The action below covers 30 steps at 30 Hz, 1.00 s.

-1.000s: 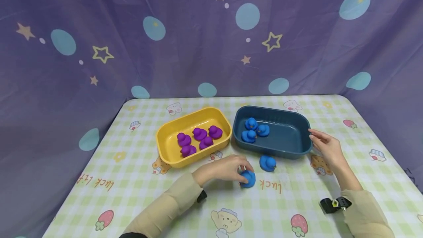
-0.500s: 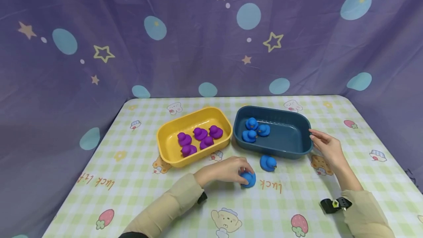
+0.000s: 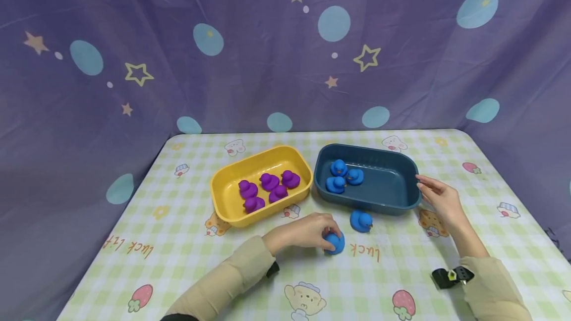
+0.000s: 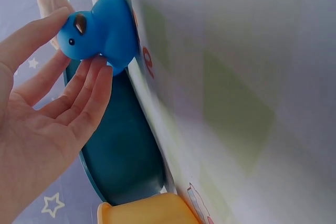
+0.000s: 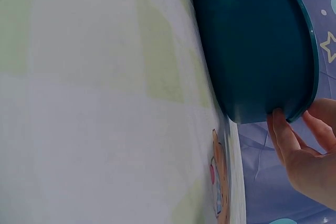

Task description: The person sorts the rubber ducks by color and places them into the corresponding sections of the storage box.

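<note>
My left hand [image 3: 308, 229] pinches the head of a blue rubber duck [image 3: 337, 242] on the tablecloth. In the left wrist view the duck [image 4: 113, 35] shows its eye and beak between thumb and fingers. Another blue duck [image 3: 361, 221] sits to its right, just in front of the dark blue tray [image 3: 388, 206]. Inside that tray, at its left end, are 3 blue ducks [image 3: 336, 185]. With fairly straight fingers, my right hand [image 3: 446, 205] touches the tray's right end. Its fingertips lie against the end wall in the right wrist view, thumb by the rim.
A yellow tray [image 3: 227, 212] with several purple rubber ducks [image 3: 269, 181] stands left of the dark blue one, their near corners almost meeting. A green-checked cloth [image 3: 241, 286] covers the table. Behind it hangs a purple curtain [image 3: 250, 88] with stars and ovals.
</note>
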Each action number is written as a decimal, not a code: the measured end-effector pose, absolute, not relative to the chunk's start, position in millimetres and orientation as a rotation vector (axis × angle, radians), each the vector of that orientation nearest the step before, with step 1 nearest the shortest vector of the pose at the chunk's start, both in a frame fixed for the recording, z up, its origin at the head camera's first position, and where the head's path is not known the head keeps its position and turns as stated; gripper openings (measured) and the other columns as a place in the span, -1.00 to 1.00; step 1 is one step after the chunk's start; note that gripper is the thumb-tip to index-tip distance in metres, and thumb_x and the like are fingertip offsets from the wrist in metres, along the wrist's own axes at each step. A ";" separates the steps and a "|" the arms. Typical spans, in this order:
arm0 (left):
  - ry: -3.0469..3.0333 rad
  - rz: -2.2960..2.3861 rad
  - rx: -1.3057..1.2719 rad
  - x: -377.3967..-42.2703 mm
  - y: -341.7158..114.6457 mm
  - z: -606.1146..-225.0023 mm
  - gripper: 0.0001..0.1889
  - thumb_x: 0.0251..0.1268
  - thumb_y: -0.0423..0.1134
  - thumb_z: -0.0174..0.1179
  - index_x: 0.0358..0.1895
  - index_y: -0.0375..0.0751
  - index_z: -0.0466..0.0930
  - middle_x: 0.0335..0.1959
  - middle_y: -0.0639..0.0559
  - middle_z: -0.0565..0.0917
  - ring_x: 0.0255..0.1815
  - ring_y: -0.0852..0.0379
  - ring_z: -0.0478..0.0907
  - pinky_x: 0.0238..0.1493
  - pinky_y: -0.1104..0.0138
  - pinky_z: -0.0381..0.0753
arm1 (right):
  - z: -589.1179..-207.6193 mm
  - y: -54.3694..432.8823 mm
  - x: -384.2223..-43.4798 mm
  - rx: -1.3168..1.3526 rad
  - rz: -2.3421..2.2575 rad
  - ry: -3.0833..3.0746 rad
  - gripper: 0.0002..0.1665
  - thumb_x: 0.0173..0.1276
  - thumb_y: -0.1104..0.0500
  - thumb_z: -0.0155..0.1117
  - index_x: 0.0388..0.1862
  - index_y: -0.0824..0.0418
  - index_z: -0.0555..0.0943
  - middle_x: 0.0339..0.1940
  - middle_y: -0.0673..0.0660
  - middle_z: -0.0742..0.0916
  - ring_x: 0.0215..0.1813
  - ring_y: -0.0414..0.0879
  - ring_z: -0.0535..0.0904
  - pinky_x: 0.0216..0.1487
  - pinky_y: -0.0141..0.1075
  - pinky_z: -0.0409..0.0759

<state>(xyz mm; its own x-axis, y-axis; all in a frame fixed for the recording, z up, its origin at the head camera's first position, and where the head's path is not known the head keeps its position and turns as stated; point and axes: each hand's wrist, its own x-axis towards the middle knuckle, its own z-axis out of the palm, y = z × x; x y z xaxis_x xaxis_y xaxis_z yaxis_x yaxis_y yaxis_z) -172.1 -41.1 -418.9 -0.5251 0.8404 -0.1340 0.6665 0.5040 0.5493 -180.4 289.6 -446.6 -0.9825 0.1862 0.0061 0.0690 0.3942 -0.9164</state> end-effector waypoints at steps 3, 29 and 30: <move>2.366 0.614 1.248 -171.5 -41.1 -418.5 -0.76 0.00 -0.20 0.29 -0.21 -0.12 0.60 -0.40 0.19 0.46 -0.41 0.35 0.34 -0.32 0.61 0.33 | -448.6 289.6 -181.3 -0.231 1.652 -2.528 -0.35 0.27 -0.12 0.02 0.21 0.25 0.36 0.14 0.18 0.48 -0.05 -0.46 0.40 -0.20 -0.64 0.47; 2.360 0.782 1.283 -172.2 -42.6 -405.7 -0.76 0.04 -0.31 0.23 -0.16 -0.19 0.61 -0.25 0.08 0.52 -0.25 0.33 0.47 -0.18 0.63 0.44 | -443.1 289.7 -178.3 -0.190 1.653 -2.538 -0.33 0.29 -0.09 0.00 0.23 0.33 0.31 0.05 0.00 0.49 -0.12 -0.56 0.36 -0.21 -0.66 0.45; 2.364 0.781 1.278 -172.1 -42.6 -404.4 -0.76 0.04 -0.31 0.23 -0.15 -0.19 0.61 -0.25 0.09 0.51 -0.24 0.33 0.47 -0.17 0.63 0.44 | -442.7 289.6 -177.9 -0.195 1.656 -2.539 -0.33 0.29 -0.08 0.00 0.23 0.33 0.31 0.04 -0.03 0.50 -0.12 -0.57 0.36 -0.21 -0.67 0.45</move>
